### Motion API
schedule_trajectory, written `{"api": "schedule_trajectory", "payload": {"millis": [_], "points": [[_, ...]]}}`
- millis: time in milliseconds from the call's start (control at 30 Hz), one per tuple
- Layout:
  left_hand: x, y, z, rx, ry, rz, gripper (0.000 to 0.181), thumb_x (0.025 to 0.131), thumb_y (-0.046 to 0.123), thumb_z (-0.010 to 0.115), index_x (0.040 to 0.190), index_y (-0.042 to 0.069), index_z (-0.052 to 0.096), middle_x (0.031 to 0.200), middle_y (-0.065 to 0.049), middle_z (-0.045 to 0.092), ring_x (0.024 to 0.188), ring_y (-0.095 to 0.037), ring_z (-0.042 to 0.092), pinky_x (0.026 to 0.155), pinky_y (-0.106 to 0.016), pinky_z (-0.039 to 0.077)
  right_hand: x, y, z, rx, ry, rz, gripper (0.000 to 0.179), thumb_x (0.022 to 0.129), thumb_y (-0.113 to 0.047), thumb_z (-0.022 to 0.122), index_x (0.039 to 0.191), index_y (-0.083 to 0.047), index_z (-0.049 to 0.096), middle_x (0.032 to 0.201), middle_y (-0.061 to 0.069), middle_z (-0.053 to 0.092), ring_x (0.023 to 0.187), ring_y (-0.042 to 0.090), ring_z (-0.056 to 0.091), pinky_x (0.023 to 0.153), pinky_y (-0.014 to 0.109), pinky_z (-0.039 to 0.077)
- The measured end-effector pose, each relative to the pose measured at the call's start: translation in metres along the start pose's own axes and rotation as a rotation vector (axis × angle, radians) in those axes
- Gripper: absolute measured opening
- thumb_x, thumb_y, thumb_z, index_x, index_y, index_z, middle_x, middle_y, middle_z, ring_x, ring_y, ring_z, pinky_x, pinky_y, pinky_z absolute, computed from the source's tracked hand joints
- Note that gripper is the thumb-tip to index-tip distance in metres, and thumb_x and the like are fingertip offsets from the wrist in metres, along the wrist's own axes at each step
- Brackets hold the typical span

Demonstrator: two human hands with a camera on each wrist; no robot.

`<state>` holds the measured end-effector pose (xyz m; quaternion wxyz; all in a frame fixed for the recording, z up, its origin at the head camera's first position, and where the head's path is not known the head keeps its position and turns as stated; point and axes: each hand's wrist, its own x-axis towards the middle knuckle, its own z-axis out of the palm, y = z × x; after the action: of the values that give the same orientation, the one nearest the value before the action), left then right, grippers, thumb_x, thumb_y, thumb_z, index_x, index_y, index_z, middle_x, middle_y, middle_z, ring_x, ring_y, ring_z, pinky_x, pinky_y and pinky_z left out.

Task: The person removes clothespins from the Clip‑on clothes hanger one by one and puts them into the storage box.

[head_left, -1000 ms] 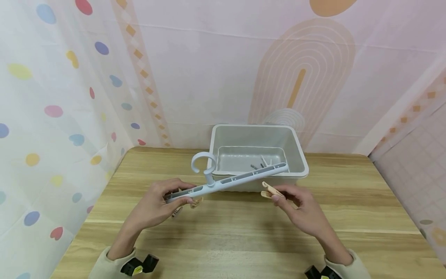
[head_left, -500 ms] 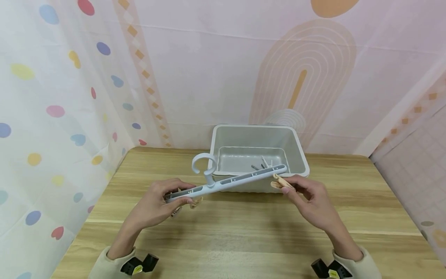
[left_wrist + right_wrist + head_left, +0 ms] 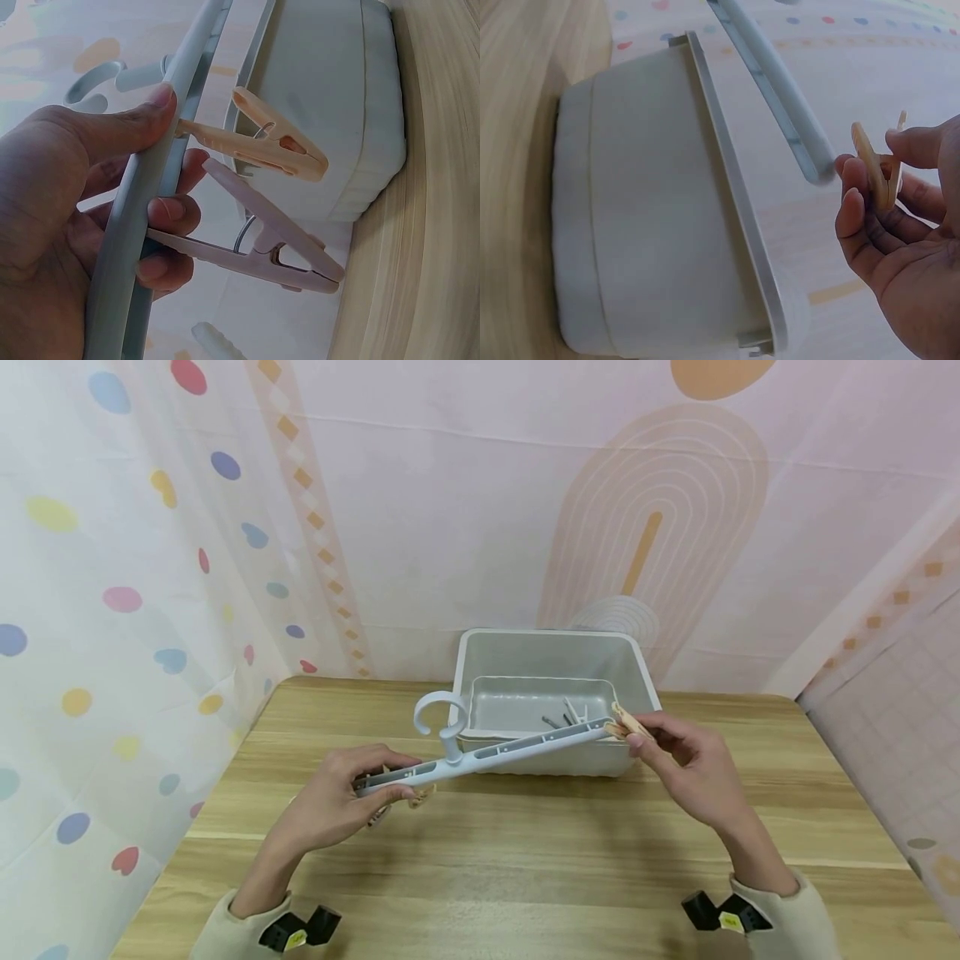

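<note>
A pale blue-grey clip hanger (image 3: 517, 748) with a hook slants across the middle of the head view, raised above the table. My left hand (image 3: 337, 797) grips its left end. Below that end, the left wrist view shows a peach clothespin (image 3: 262, 150) and a mauve-grey clothespin (image 3: 262, 262) attached under the bar, pointing away from it. My right hand (image 3: 686, 764) pinches another peach clothespin (image 3: 877, 169) between thumb and fingers at the bar's right end. Whether this clothespin touches the bar cannot be told.
Behind the hanger, a light grey plastic bin (image 3: 547, 652) stands on the wooden table (image 3: 495, 877) near its back edge. A few thin grey pieces (image 3: 572, 710) lie inside it, partly hidden by the bar. Patterned curtains (image 3: 420, 527) hang around the table.
My right hand has moved right and slightly up with the peach clothespin, from below the bar to its right tip. The left hand and hanger stay nearly still.
</note>
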<state>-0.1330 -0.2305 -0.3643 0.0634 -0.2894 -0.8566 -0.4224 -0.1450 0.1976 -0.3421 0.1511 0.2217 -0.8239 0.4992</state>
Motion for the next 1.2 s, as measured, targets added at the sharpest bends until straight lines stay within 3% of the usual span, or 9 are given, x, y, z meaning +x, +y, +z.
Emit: {"api": "schedule_trajectory", "payload": {"millis": [233, 467, 700, 933, 1200], "points": [[0.001, 0.0, 0.0, 0.005, -0.007, -0.001, 0.028, 0.088, 0.02, 0.082, 0.115, 0.023, 0.076, 0.094, 0.008, 0.074, 0.064, -0.002, 0.058, 0.06, -0.021, 0.049, 0.012, 0.0, -0.012, -0.066, -0.007, 0.085, 0.019, 0.099, -0.006, 0.067, 0.117, -0.002, 0.073, 0.085, -0.01, 0.07, 0.076, 0.004, 0.066, 0.066, 0.017, 0.052], [0.001, 0.0, 0.001, -0.004, -0.012, 0.011, 0.027, 0.089, 0.019, 0.081, 0.116, 0.022, 0.076, 0.092, 0.009, 0.073, 0.06, -0.001, 0.056, 0.057, -0.022, 0.048, 0.027, 0.003, -0.017, -0.116, -0.021, 0.083, 0.018, 0.1, -0.012, 0.068, 0.115, -0.006, 0.075, 0.085, 0.0, 0.071, 0.076, 0.01, 0.068, 0.069, 0.016, 0.052], [0.002, -0.001, 0.002, -0.031, -0.01, 0.025, 0.029, 0.088, 0.017, 0.082, 0.116, 0.02, 0.076, 0.091, 0.008, 0.073, 0.056, 0.0, 0.055, 0.054, -0.022, 0.047, 0.041, 0.004, -0.023, -0.165, -0.055, 0.114, 0.021, 0.101, -0.018, 0.068, 0.116, -0.007, 0.075, 0.088, -0.009, 0.072, 0.078, 0.001, 0.066, 0.065, 0.019, 0.051], [0.002, 0.0, 0.003, -0.036, -0.03, 0.003, 0.027, 0.089, 0.019, 0.081, 0.116, 0.021, 0.075, 0.092, 0.007, 0.074, 0.056, -0.001, 0.055, 0.053, -0.022, 0.047, 0.059, 0.004, -0.028, -0.234, -0.078, 0.113, 0.024, 0.101, -0.023, 0.067, 0.117, -0.007, 0.075, 0.093, 0.012, 0.075, 0.076, -0.002, 0.066, 0.061, 0.02, 0.05], [0.001, -0.001, 0.001, -0.037, -0.034, -0.005, 0.027, 0.089, 0.019, 0.081, 0.116, 0.021, 0.075, 0.094, 0.005, 0.075, 0.058, -0.001, 0.056, 0.055, -0.022, 0.048, 0.076, 0.01, -0.029, -0.324, -0.083, 0.081, 0.022, 0.1, -0.026, 0.068, 0.112, -0.01, 0.077, 0.086, 0.007, 0.076, 0.072, 0.002, 0.063, 0.058, 0.021, 0.045]]}}
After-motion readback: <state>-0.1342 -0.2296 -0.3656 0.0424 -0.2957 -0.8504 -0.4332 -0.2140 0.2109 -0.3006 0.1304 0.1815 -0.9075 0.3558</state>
